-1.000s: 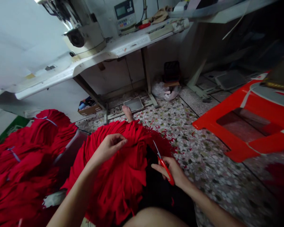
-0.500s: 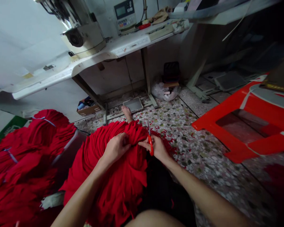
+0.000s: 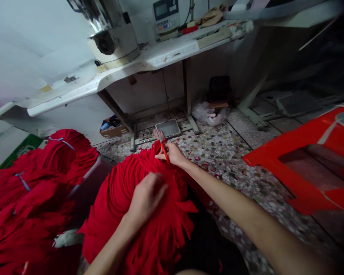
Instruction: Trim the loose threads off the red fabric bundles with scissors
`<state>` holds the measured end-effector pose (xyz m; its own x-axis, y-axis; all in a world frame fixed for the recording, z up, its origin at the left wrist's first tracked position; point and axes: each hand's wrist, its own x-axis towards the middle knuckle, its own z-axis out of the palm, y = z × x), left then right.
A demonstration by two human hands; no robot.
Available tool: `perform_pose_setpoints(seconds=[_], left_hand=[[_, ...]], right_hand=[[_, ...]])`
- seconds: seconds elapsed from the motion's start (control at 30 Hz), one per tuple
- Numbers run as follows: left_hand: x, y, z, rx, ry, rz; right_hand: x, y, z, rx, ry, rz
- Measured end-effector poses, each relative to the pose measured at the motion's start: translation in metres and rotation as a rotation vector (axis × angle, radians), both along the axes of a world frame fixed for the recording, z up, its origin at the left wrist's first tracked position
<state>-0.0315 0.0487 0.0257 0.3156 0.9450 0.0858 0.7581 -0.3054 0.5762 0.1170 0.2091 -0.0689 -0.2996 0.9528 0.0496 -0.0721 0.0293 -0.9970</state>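
A large bundle of red fabric pieces (image 3: 126, 187), layered in many folds, lies across my lap. My right hand (image 3: 174, 153) is closed around a small pair of scissors with orange-red handles (image 3: 164, 152), at the far end of the bundle. The blades point away from me, over the fabric's far edge. Nearer to me, my left hand (image 3: 147, 196) rests over the middle of the bundle with its fingers curled. Motion smears those fingers, so whether they pinch any fabric is unclear.
More red fabric bundles (image 3: 60, 156), tied with pale strips, fill a container on the left. Ahead stands a white sewing table (image 3: 83, 86) with a machine (image 3: 117, 42) and a control panel (image 3: 166, 17). A red plastic stool (image 3: 275, 149) is at right. Red scraps litter the speckled floor (image 3: 218, 145).
My right hand has moved forward and left with the scissors, to the bundle's far end. My left hand has drawn back towards me, apart from the right. The view has shifted slightly left.
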Motion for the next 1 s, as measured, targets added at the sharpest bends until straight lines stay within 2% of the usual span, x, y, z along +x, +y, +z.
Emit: perform_pose_setpoints(seconds=[0.1,0.2,0.27,0.33,0.47,0.57,0.67,0.77,0.87,0.93,1.0], left_hand=[[0.011,-0.022,0.002,-0.127,0.261,-0.4],[0.008,-0.028,0.002,-0.22,0.325,-0.6],[0.003,-0.029,0.004,-0.233,0.306,-0.657],[-0.002,-0.03,0.009,-0.203,0.286,-0.621],[-0.003,-0.038,0.018,-0.134,0.269,-0.458],[0.0,-0.043,0.019,-0.105,0.295,-0.451],[0.005,-0.045,0.018,-0.065,0.345,-0.463],[0.011,-0.049,0.021,-0.052,0.354,-0.508],[0.016,-0.056,0.026,-0.071,0.316,-0.561],[0.018,-0.06,0.026,-0.075,0.306,-0.555],[0.019,-0.063,0.022,-0.088,0.302,-0.558]], right_hand=[[0.0,-0.002,-0.013,-0.09,-0.012,-0.024],[0.004,-0.013,-0.016,-0.159,-0.02,-0.032],[0.009,-0.021,-0.01,-0.182,-0.015,-0.032],[0.016,-0.027,0.001,-0.183,0.0,-0.044],[0.037,-0.038,0.03,-0.129,0.039,-0.15],[0.045,-0.053,0.053,-0.047,0.04,-0.214],[0.038,-0.073,0.07,0.12,-0.087,-0.096],[0.021,-0.09,0.077,0.32,-0.417,0.034],[0.007,-0.094,0.076,0.447,-0.706,0.078],[0.004,-0.09,0.074,0.439,-0.69,0.101],[0.008,-0.084,0.071,0.313,-0.504,0.144]])
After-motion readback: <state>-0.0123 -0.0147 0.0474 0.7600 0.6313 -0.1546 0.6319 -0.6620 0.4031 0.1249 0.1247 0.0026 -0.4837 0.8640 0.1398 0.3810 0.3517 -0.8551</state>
